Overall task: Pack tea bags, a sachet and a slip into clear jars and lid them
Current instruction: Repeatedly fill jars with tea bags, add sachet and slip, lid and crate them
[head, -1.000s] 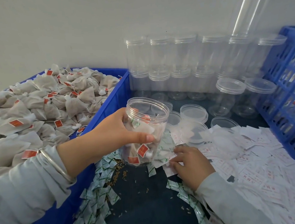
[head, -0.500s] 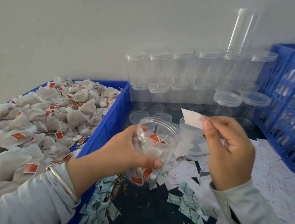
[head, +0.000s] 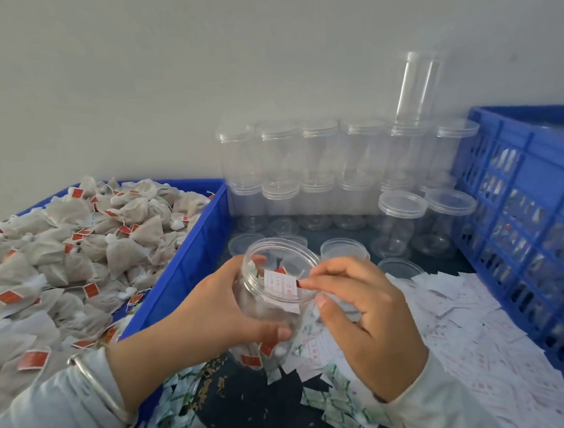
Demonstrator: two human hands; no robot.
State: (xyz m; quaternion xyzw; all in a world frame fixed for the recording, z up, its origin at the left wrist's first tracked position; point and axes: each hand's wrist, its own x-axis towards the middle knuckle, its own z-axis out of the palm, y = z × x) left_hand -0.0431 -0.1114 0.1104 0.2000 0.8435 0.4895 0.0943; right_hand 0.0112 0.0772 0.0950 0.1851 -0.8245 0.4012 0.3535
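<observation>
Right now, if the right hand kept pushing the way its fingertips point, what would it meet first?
Likely the slip it pinches goes deeper into the open jar, and the right hand meets the jar's rim; depth is unclear.

tea bags (head: 73, 259) in left bin (head: 189, 266), jars (head: 320, 162) behind, slips (head: 472, 333) probably right

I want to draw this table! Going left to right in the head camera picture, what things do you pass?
Blue plastic bin of beige tea bags → left hand holding the clear plastic jar → right hand pushing a white paper slip in → pile of white printed slips → blue lattice crate.
</observation>
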